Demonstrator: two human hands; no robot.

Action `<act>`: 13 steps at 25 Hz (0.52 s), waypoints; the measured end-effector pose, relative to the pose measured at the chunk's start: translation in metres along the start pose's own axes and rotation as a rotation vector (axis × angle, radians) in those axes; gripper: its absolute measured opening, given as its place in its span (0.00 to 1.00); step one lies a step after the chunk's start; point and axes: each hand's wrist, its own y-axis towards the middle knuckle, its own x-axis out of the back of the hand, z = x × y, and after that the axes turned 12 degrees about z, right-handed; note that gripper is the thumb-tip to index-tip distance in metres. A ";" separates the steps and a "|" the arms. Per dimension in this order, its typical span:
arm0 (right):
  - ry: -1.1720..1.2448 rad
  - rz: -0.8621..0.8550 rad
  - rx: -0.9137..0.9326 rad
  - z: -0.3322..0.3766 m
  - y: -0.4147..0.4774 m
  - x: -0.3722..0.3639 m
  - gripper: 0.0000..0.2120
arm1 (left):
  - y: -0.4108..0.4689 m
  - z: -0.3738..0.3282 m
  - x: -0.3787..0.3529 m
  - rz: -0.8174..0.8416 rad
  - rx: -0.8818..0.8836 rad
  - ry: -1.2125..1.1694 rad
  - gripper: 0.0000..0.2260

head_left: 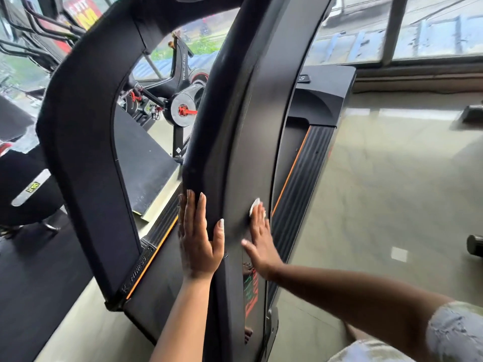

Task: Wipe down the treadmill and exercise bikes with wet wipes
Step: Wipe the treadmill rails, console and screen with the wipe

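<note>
We see the right hand [261,239] laid flat on the treadmill [235,113], fingers straight and close together, pressing a white wipe [254,205] against the dark upright panel. The wipe shows only as a small folded edge past the fingertips. The left hand [200,239] rests flat on the rounded edge of the same upright, just beside the right hand. Its fingers are straight and together, its thumb is spread toward the right hand, and it holds nothing. The two hands are near each other but do not touch. A pale patterned sleeve [457,333] covers the right upper arm in the lower right corner. Right of the upright we see the treadmill's ribbed side rail [305,178] with an orange stripe along it, and beyond it a glossy pale floor [392,178]. Through the gap left of the upright stands a black exercise bike [183,82] with red fittings. Windows [431,27] run along the top right.
</note>
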 end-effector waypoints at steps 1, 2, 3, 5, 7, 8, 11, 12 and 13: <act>-0.015 0.026 0.020 0.001 -0.011 -0.010 0.41 | 0.000 0.000 0.000 -0.012 -0.009 0.006 0.24; -0.011 0.021 0.023 0.001 -0.011 -0.012 0.41 | 0.001 0.001 0.000 -0.025 -0.017 0.005 0.24; -0.001 -0.011 0.013 0.000 -0.002 -0.005 0.41 | 0.002 0.001 0.000 -0.036 -0.022 -0.001 0.25; 0.020 -0.096 -0.039 0.001 0.030 0.021 0.37 | 0.003 0.001 0.002 -0.051 -0.025 -0.027 0.25; 0.068 -0.150 -0.128 0.005 0.059 0.051 0.32 | 0.003 -0.001 0.002 -0.061 -0.032 -0.054 0.25; 0.090 -0.158 -0.154 0.009 0.065 0.059 0.32 | 0.003 -0.001 0.001 -0.061 -0.040 -0.062 0.25; 0.059 -0.140 -0.057 0.027 0.043 0.038 0.35 | 0.001 0.001 0.000 -0.080 -0.063 -0.072 0.24; 0.022 -0.124 0.005 0.031 0.025 0.021 0.38 | 0.001 0.002 -0.001 -0.086 -0.067 -0.076 0.24; -0.028 -0.093 0.052 0.031 0.007 0.003 0.39 | 0.001 0.003 -0.001 -0.091 -0.071 -0.082 0.24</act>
